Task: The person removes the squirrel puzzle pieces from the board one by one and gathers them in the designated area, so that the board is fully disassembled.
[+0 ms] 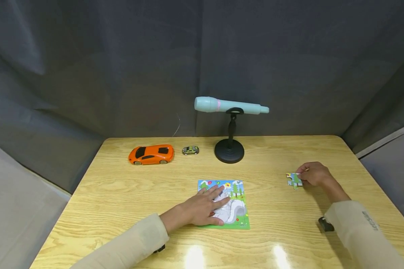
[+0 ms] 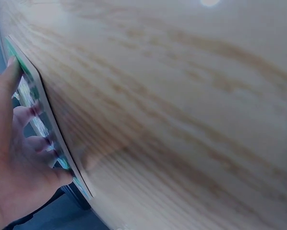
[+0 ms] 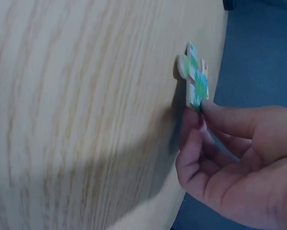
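Sleeves fill the near edge of the head view, one forearm coming in from 7 o'clock, the other from 5 o'clock. On the left, the left hand (image 1: 202, 209) lies flat with fingers spread and straight on the puzzle board (image 1: 237, 213), covering its left half and pointing toward 1 o'clock; the left wrist view shows the fingertips (image 2: 11, 67) pressed against the board's green edge (image 2: 35, 91). That board sits at the centre of the wooden table (image 1: 121, 194), its right half uncovered.

Farther right, the right hand (image 1: 314, 173) pinches a loose puzzle piece (image 1: 294, 180) between thumb and curled fingers; in the right wrist view the piece (image 3: 196, 81) stands tilted up on its edge against the wood. From the board, the piece lies at roughly 3 o'clock, well apart, with bare tabletop between them. The right hand is plainly the nearer one to it. Its path back toward 9 o'clock looks open.

Along the far side stand an orange toy car (image 1: 151, 154), a small green car (image 1: 190, 150) and a pale blue microphone (image 1: 230, 105) on a black stand (image 1: 229, 150), all well beyond both hands.
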Motion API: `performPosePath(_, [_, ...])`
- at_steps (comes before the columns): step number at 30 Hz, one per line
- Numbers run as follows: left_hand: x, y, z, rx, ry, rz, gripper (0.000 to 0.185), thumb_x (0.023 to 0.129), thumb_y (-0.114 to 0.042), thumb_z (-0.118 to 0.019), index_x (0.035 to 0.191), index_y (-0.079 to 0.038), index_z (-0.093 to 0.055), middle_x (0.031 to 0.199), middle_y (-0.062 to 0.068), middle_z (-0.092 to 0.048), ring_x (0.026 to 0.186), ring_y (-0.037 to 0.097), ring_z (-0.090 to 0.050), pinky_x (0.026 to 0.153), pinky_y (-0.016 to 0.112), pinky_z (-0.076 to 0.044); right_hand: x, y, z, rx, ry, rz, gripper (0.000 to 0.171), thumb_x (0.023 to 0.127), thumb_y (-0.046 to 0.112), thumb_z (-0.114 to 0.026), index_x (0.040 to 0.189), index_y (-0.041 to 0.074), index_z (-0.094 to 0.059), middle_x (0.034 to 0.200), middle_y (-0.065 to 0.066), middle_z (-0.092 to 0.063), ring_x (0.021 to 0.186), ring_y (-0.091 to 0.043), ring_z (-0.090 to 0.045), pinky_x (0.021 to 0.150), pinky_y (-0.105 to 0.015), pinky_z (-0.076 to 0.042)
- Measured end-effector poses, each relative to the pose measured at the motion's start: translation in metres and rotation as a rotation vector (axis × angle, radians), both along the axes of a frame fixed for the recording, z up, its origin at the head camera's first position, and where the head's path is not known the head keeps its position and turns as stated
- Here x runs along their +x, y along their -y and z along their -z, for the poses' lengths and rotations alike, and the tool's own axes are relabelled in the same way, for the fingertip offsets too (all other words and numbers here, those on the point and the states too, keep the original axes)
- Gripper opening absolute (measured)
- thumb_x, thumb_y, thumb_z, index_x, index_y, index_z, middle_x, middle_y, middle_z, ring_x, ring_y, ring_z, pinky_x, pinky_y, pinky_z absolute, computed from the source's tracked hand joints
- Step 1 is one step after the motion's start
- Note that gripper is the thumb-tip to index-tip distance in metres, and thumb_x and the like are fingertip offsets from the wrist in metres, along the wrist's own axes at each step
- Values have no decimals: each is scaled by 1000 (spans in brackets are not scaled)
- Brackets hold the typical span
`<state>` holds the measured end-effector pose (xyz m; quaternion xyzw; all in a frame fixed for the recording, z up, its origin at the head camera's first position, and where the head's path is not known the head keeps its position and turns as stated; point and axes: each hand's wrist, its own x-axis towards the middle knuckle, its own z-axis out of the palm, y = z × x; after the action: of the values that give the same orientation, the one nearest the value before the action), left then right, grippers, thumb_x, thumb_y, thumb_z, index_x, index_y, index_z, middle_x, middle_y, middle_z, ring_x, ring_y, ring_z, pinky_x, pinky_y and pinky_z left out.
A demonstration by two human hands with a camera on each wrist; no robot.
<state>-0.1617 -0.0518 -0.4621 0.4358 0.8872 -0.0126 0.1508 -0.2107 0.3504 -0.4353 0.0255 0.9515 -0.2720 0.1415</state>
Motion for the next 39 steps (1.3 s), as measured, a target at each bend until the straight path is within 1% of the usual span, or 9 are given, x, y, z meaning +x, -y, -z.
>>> performPosePath(3, [0, 0, 0, -4, -3, -1, 75, 90, -67, -38, 153, -31, -17, 162, 7, -5, 149, 26, -8, 116, 52, -21, -3, -4, 3, 57, -14, -3, 22, 90, 13, -57, 98, -7, -64, 84, -13, -65, 79, -25, -58, 77, -46, -41])
performPosePath(6, [-1, -1, 0, -3, 1, -1, 75, 91, -66, -38, 153, -30, -17, 162, 8, -5, 149, 26, -8, 116, 53, -21, -4, -5, 5, 90, -25, 11, 20, 89, 12, -57, 95, -5, -66, 88, -17, -65, 85, -31, -58, 83, -54, -37])
performPosePath(10, [-1, 0, 1, 3, -9, 3, 75, 90, -67, -38, 153, -30, -17, 162, 8, -5, 149, 26, -8, 116, 53, -21, -5, -4, 6, 101, -38, 47, 18, 87, 12, -59, 93, -4, -67, 88, -17, -65, 86, -34, -58, 83, -52, -39])
performPosePath(16, [2, -1, 3, 33, 7, 9, 75, 91, -65, -38, 153, -28, -16, 162, 9, -4, 149, 27, -6, 116, 54, -20, -3, 2, 8, 129, -96, 28, 21, 88, 14, -58, 94, -5, -67, 90, -19, -66, 87, -37, -60, 84, -54, -40])
performPosePath(22, [3, 0, 2, 35, -20, 6, 76, 90, -66, -37, 153, -28, -17, 161, 9, -5, 149, 28, -8, 115, 54, -21, -2, 34, -4, 52, -120, 27, 22, 90, 12, -59, 97, -7, -65, 87, -19, -68, 79, -32, -64, 82, -54, -44])
performPosePath(26, [4, 2, 3, 29, -40, 9, 75, 90, -67, -36, 153, -29, -17, 161, 10, -6, 149, 29, -9, 115, 54, -23, -2, 63, -13, 24, -152, -33, 23, 91, 11, -58, 102, -9, -64, 85, -19, -70, 69, -24, -65, 86, -56, -40])
performPosePath(29, [5, 3, 3, 30, -50, 11, 75, 91, -67, -36, 153, -29, -17, 161, 10, -8, 149, 29, -10, 115, 54, -23, 0, 85, -15, -5, -175, -78, 23, 91, 11, -58, 102, -9, -64, 84, -18, -70, 67, -22, -64, 81, -50, -44])
performPosePath(34, [6, 6, 2, 41, -50, 14, 74, 92, -66, -33, 153, -28, -17, 161, 10, -9, 148, 29, -12, 115, 53, -23, 3, 118, -12, -90, -142, -85, 20, 90, 11, -61, 101, -5, -66, 83, -16, -69, 68, -21, -62, 61, -30, -47])
performPosePath(39, [5, 10, 0, 68, -57, 0, 73, 93, -66, -32, 153, -27, -18, 160, 13, -11, 148, 30, -13, 116, 50, -23, 5, 145, -6, -143, -140, -89, 15, 86, 10, -67, 96, -1, -68, 78, -9, -67, 62, -14, -57, 55, -24, -44])
